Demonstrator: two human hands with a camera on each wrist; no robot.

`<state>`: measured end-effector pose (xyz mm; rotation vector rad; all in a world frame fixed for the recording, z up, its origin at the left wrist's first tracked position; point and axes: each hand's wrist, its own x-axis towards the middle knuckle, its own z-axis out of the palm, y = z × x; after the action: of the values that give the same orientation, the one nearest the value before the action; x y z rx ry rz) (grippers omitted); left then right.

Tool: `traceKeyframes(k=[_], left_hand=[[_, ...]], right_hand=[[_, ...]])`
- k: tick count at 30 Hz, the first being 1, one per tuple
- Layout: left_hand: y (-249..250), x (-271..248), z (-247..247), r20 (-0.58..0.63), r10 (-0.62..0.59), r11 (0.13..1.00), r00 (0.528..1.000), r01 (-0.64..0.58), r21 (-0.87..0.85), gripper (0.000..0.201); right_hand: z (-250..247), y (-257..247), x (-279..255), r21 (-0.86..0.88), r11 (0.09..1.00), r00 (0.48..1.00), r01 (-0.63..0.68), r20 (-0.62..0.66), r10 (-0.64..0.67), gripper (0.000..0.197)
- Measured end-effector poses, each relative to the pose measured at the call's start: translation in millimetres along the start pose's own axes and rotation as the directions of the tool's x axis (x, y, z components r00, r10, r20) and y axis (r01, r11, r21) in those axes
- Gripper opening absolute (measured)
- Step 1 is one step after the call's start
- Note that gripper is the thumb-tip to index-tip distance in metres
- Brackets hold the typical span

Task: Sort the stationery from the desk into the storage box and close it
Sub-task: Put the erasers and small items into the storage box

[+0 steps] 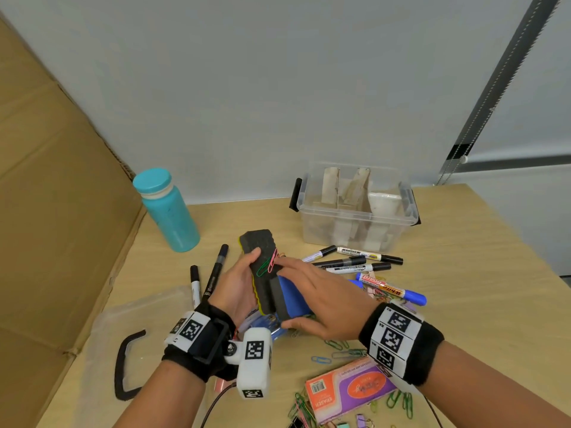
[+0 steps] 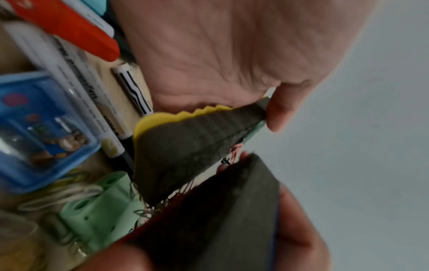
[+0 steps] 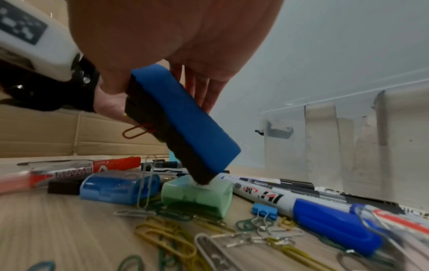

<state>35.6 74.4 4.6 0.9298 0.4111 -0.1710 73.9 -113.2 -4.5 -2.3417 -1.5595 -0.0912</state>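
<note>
My left hand (image 1: pixel 239 285) grips a black felt eraser with a yellow back (image 1: pixel 258 257), tilted up above the desk. Coloured paper clips (image 1: pixel 268 263) cling to its felt face. Right beside it, my right hand (image 1: pixel 312 288) holds a second eraser with a blue back (image 1: pixel 292 299), fingers on top and thumb underneath. In the right wrist view the blue eraser (image 3: pixel 185 117) points down, with a red clip (image 3: pixel 137 131) hanging from it. The left wrist view shows the yellow eraser (image 2: pixel 197 143) close to the other's felt (image 2: pixel 232 210). The clear storage box (image 1: pixel 355 211) stands open behind.
Several markers (image 1: pixel 355 262) lie in front of the box, and a blue marker (image 1: pixel 392 290) lies to the right. Loose paper clips (image 1: pixel 340 350), binder clips and an orange packet (image 1: pixel 349 390) sit nearby. The box lid (image 1: pixel 139 319) lies left, beside cardboard (image 1: pixel 55 211) and a teal bottle (image 1: pixel 168 211).
</note>
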Motion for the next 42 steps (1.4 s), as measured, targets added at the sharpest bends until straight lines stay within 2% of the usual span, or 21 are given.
traceKeyframes(k=[5, 12, 18, 21, 23, 25, 27, 34, 38, 40, 42], left_hand=[[2, 2, -3, 0.003, 0.025, 0.999, 1.0, -0.025, -0.035, 0.04], [-3, 4, -1, 0.06, 0.005, 0.999, 0.998, -0.008, 0.048, 0.06], [4, 7, 0, 0.035, 0.076, 0.995, 0.996, -0.078, 0.059, 0.055], [4, 5, -2, 0.035, 0.083, 0.993, 0.996, -0.085, 0.083, 0.065], [1, 5, -2, 0.039, 0.071, 0.994, 0.997, -0.074, 0.085, 0.061], [-2, 3, -1, 0.046, 0.055, 0.995, 0.997, -0.059, 0.084, 0.047], [-4, 2, -1, 0.065, 0.033, 0.993, 0.997, -0.04, 0.107, 0.041], [8, -1, 3, 0.074, 0.081, 0.984, 0.994, -0.092, 0.152, 0.046], [10, -4, 0, 0.088, 0.119, 0.97, 0.989, -0.135, 0.201, 0.042], [7, -6, -2, 0.079, 0.123, 0.959, 0.989, -0.139, 0.245, 0.035], [4, -7, -5, 0.069, 0.134, 0.936, 0.989, -0.149, 0.318, 0.031]], right_hand=[[7, 2, -11, -0.042, 0.999, 0.999, 0.019, 0.052, -0.017, 0.076], [-1, 4, 0, -0.057, 0.997, 0.999, 0.054, 0.003, -0.054, 0.075], [8, 3, -4, -0.103, 0.99, 0.995, 0.096, 0.042, -0.092, 0.069], [9, 4, -8, -0.115, 0.99, 0.995, 0.085, 0.052, -0.079, 0.07], [7, 4, -7, -0.099, 0.992, 0.997, 0.079, 0.021, -0.077, 0.07], [3, 4, -3, -0.086, 0.993, 0.996, 0.086, -0.011, -0.087, 0.069], [1, 1, 2, -0.091, 0.99, 0.994, 0.106, -0.021, -0.109, 0.068], [13, 3, -12, -0.142, 0.979, 0.989, 0.145, 0.037, -0.141, 0.063], [6, 4, -20, -0.112, 0.992, 0.997, 0.057, 0.058, -0.05, 0.066], [-2, 2, -21, 0.07, 0.992, 0.994, -0.109, 0.036, 0.106, 0.071], [-7, 2, -21, 0.298, 0.914, 0.958, -0.276, 0.014, 0.285, 0.07]])
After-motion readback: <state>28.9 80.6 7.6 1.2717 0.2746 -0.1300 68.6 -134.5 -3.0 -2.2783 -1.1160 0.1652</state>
